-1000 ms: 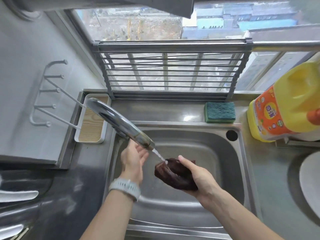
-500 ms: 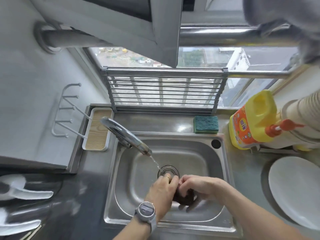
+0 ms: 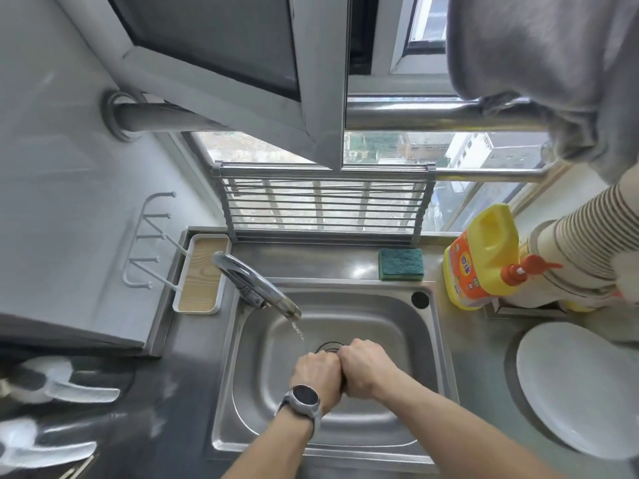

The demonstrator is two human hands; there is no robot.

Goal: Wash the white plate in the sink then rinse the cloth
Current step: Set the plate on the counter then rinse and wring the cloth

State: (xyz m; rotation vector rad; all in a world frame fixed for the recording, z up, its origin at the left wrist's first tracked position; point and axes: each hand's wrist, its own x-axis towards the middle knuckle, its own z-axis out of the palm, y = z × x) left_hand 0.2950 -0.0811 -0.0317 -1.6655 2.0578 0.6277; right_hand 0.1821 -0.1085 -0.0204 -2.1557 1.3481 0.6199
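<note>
Both hands have come together, my left hand (image 3: 316,375) and right hand (image 3: 364,369) clamped around the barely visible cloth (image 3: 342,384) over the sink (image 3: 430,340), where loosening could drop it.

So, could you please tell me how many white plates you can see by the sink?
1. The white plate lies flat on the counter to the right of the sink, partly cut off by the picture's edge, so more could lie out of view.

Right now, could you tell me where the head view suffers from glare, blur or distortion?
Head view: daylight glares on the ledge beside the sponge; white objects at the left edge are smeared; wide-angle bending curves the window frame; the hands stay sharp.
</note>
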